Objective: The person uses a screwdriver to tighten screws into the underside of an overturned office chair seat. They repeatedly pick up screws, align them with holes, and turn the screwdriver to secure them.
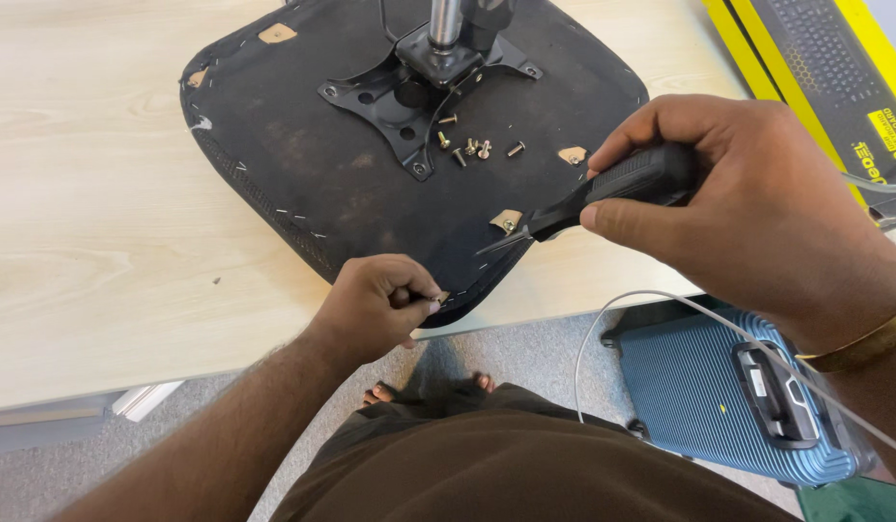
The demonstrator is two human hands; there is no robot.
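- On the light wood table (100, 222), an upturned chair seat (313, 164) lies w/ its black fabric underside up; near corner overhangs the table edge toward the person.
- Left hand (375, 304) sits at that near corner, thumb & fingers pinched tight on the fabric edge; whatever small bit is between the fingertips is too small to tell.
- Right hand (757, 208) is closed around the black handle of a pair of pliers (593, 198); thin nose points left & down, tip just above the seat's near edge, close to a small tan tab (507, 220).
- Pliers tip & left hand near each other, not touching.
- Black metal mounting plate (409, 97) w/ a chrome post (445, 21) sits mid-seat, toward the far side.
- Loose screws (472, 147) lie in a small cluster on the fabric just beside the plate.
- White staples run along the seat's left rim.
- Yellow-black box (825, 77) at far right of table.
- Blue hard-shell suitcase (728, 396) on the grey floor below right, a thin white cable (661, 300) looping over it.
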